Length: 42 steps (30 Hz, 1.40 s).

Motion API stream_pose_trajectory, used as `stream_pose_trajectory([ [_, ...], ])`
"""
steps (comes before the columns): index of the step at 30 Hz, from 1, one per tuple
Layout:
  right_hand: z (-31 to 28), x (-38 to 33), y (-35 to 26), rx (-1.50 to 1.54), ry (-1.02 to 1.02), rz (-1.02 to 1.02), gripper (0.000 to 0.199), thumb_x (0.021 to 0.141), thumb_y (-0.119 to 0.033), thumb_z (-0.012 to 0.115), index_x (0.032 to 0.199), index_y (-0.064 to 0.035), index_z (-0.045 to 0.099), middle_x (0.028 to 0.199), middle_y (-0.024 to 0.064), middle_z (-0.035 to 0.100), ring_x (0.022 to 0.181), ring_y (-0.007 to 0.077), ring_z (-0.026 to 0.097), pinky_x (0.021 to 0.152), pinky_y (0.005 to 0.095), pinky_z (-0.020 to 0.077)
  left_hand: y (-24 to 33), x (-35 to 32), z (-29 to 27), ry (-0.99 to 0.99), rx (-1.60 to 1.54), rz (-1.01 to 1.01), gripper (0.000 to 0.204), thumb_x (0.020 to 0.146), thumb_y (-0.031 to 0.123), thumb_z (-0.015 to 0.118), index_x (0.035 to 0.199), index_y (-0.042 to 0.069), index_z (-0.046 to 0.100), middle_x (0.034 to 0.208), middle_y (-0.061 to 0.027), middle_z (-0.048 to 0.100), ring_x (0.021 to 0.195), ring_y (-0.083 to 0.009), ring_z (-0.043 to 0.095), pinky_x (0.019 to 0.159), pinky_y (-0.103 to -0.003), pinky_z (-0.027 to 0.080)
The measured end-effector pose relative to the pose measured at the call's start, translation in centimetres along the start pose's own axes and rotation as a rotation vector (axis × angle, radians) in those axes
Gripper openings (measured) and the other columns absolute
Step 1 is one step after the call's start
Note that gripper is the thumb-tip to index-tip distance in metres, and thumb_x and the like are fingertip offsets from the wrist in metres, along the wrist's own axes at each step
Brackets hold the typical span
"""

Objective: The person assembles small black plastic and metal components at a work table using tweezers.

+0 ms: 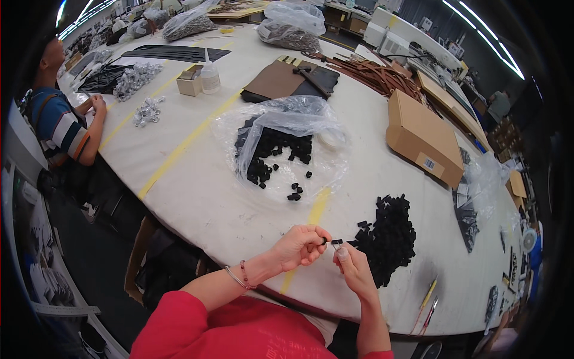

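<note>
The white table (197, 203) is evenly and brightly lit from above by long ceiling tubes (487, 40), seen glowing near both upper corners. Small glints are thrown back by the clear plastic bag (326, 134). The floor (89, 254) is left dim. Detail is swallowed in the black pile (391, 239). Straight edges are bent, and the corners are blackened.

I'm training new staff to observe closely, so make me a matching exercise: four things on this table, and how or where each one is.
1. Pile of black rectangular pieces
2. Cardboard carton
3. Squeeze bottle
4. Central plastic bag

A. Upright beside a small box
B. Clear, loose black pieces inside
C. Close beside the right hand
D. Brown, with a white label

Pairs: 1-C; 2-D; 3-A; 4-B
</note>
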State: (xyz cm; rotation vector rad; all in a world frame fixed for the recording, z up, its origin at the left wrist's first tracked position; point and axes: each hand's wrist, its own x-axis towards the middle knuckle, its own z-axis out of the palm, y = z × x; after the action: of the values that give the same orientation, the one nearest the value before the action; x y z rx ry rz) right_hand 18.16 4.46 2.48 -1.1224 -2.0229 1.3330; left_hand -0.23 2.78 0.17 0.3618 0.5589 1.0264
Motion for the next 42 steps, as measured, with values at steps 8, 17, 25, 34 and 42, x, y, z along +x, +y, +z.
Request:
stream_pose_trajectory([
  [8,0.8,-0.4,-0.2,-0.138,0.107,-0.032,0.029,0.088,-0.025,0.042,0.089,-0.0001,0.057,0.06,0.0165,0.052,0.053,0.0257,0.054,0.05,0.0325,0.0405,-0.8,-0.3,0.5,-0.023,-0.086,-0.071,0.012,0.076,0.004,0.041,0.083,0.004,0.05,0.064,-0.0064,0.052,0.039,-0.0094,0.042,0.032,-0.019,0.028],
  [17,0.1,-0.4,-0.4,-0.005,-0.034,-0.01,0.023,0.084,-0.018,0.049,0.093,0.0008,0.059,0.075,0.0127,0.059,0.067,0.0226,0.057,0.06,0.0293,0.0424,-1.2,-0.3,-0.2,-0.087,-0.164,-0.055,0.018,0.077,0.004,0.041,0.09,-0.001,0.053,0.064,-0.0083,0.055,0.041,-0.0104,0.044,0.034,-0.02,0.033],
  [25,-0.1,-0.4,-1.1,-0.009,-0.083,0.032,0.022,0.083,-0.019,0.049,0.09,-0.0014,0.06,0.052,0.0075,0.053,0.045,0.0146,0.051,0.045,0.0272,0.0392,-1.1,-0.3,-0.1,-0.057,-0.12,-0.066,0.016,0.076,0.001,0.041,0.086,-0.002,0.053,0.06,-0.0073,0.053,0.037,-0.0085,0.042,0.029,-0.018,0.03],
  [34,-1.5,-0.2,-0.7,-0.003,-0.294,0.044,0.022,0.085,-0.016,0.046,0.084,0.0015,0.06,0.053,0.0029,0.051,0.049,0.0085,0.048,0.048,0.0229,0.0386,-0.5,-0.2,0.3,-0.064,-0.097,-0.247,0.014,0.073,-0.001,0.04,0.082,-0.002,0.052,0.057,-0.0068,0.049,0.033,-0.0067,0.036,0.026,-0.017,0.025],
  [42,-0.6,-0.1,-0.3,-0.313,-0.037,-0.074,0.018,0.083,-0.014,0.048,0.08,-0.0001,0.059,0.054,0.0108,0.053,0.046,0.0179,0.05,0.046,0.0272,0.0396,-1.3,-0.5,2.0,0.208,0.374,0.104,0.015,0.075,-0.002,0.046,0.087,-0.002,0.055,0.059,-0.0062,0.054,0.037,-0.0079,0.046,0.033,-0.018,0.036],
])
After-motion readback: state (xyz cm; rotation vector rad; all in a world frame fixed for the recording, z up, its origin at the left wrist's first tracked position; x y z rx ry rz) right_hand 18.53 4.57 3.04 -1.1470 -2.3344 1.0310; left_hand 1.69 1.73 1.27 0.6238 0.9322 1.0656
